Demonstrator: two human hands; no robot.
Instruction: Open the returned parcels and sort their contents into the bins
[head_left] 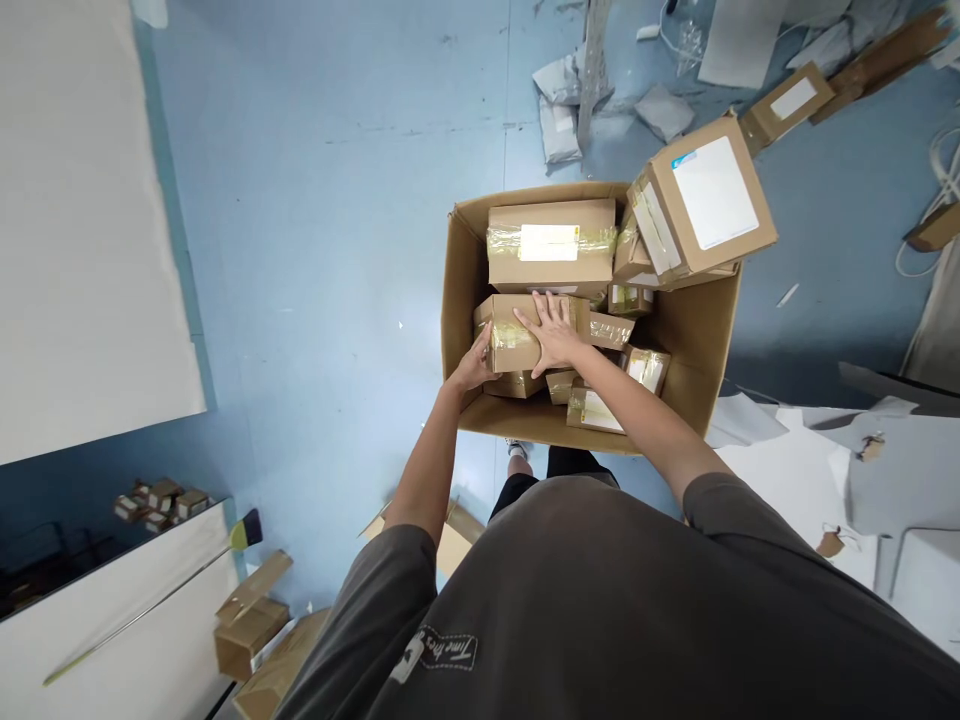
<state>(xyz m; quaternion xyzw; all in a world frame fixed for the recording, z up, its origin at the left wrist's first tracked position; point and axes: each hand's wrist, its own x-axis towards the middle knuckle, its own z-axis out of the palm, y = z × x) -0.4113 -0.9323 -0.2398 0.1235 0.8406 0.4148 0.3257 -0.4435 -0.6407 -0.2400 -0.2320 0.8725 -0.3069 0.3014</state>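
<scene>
Inside a large open carton [585, 438], several smaller taped boxes lie piled. My left hand [474, 364] is at the left end of one small cardboard box [511, 310], with its fingers and thumb around the lower left corner. On the top of that same box my right hand [553, 332] lies flat, fingers spread. Just beyond it is a longer taped box [551, 268] with a white label. A bigger labelled box [712, 250] sits tilted over the carton's far right corner. Nearer to me, a small labelled box [577, 408] rests by the carton's front wall.
Grey packages [559, 130] lie on the blue floor [337, 220] beside a metal post [593, 70]. A white surface [82, 220] stands at left. Empty cartons [251, 630] and a broom [246, 530] are at lower left. White sheets [787, 470] lie at right.
</scene>
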